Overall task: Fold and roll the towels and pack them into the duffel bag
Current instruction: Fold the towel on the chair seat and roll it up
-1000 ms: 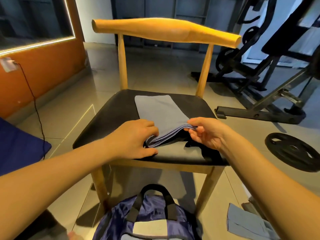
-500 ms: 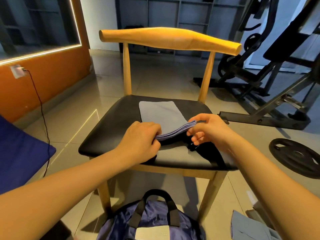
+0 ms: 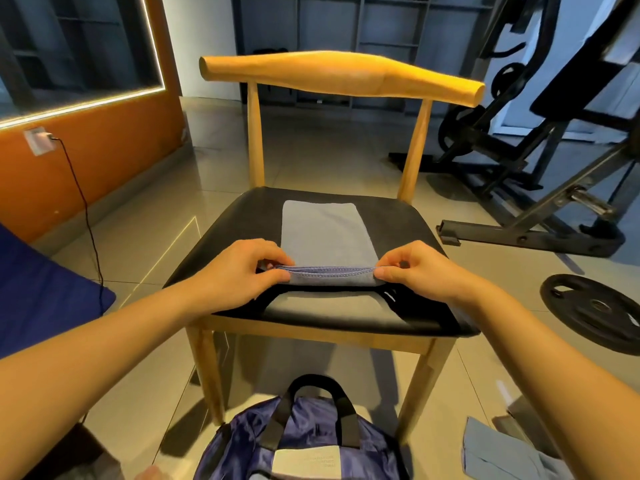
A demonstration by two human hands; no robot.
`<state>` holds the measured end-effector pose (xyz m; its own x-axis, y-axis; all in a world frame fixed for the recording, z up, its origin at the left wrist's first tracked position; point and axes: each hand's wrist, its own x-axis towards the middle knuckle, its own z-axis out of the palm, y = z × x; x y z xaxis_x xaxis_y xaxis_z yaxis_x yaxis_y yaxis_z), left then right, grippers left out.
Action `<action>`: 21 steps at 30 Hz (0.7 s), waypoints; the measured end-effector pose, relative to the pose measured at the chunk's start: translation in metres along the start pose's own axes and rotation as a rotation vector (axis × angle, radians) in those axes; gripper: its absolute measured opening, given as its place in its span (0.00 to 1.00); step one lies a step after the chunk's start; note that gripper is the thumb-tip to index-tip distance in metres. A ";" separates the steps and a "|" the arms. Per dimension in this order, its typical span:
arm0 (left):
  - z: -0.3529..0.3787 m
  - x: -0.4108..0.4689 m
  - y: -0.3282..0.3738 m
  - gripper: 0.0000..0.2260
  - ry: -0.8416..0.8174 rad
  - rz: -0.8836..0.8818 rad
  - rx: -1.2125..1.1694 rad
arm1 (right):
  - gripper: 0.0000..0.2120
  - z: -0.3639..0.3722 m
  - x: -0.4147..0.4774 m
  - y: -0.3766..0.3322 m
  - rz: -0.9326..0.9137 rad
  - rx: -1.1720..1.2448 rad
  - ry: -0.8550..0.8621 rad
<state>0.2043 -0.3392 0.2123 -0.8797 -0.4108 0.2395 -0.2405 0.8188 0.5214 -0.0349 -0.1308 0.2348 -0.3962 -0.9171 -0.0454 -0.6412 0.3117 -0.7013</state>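
Purple duffel bag [image 3: 311, 427], lower half offscreen

Both forearms were extended forward, the left entering from 8 o'clock and the right from 4 o'clock, with the left hand [image 3: 239, 271] and right hand [image 3: 415, 271] knuckles-up, each pinching one end of the towel [image 3: 322, 233] near edge between thumb and curled fingers.

Towel [image 3: 322, 233]: matt cloth, stitched hem. Chair [image 3: 343, 74]: smooth wood frame, black matt seat. Bag [image 3: 239, 445]: shiny fabric. Floor [image 3: 311, 157]: glossy tile. Plate [image 3: 595, 313]: matt black.
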 end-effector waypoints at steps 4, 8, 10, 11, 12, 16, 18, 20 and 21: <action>0.003 0.002 -0.001 0.07 -0.043 -0.169 -0.177 | 0.12 0.007 0.000 -0.004 0.134 0.051 -0.012; 0.010 0.008 0.000 0.05 -0.038 -0.313 -0.220 | 0.13 0.016 0.006 -0.011 0.217 -0.027 0.027; 0.013 0.009 0.002 0.04 -0.005 -0.329 -0.174 | 0.12 0.020 0.009 -0.012 0.224 -0.112 0.054; 0.015 0.008 0.003 0.04 0.021 -0.313 -0.121 | 0.12 0.022 0.010 -0.011 0.217 -0.161 0.075; 0.016 0.007 0.004 0.04 0.050 -0.284 -0.059 | 0.11 0.024 0.010 -0.011 0.198 -0.213 0.107; 0.020 0.000 0.002 0.05 0.170 -0.036 0.099 | 0.06 0.026 0.000 -0.009 -0.045 -0.376 0.247; 0.022 -0.004 -0.001 0.05 0.183 0.088 0.151 | 0.02 0.028 -0.005 -0.006 -0.210 -0.478 0.242; 0.026 -0.009 -0.007 0.07 0.192 0.185 0.230 | 0.05 0.030 -0.008 -0.001 -0.303 -0.571 0.204; 0.028 -0.011 -0.010 0.08 0.196 0.232 0.278 | 0.07 0.030 -0.010 0.001 -0.328 -0.597 0.191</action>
<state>0.2051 -0.3316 0.1821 -0.8352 -0.2492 0.4903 -0.1702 0.9648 0.2004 -0.0119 -0.1290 0.2130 -0.1941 -0.9444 0.2655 -0.9764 0.1600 -0.1450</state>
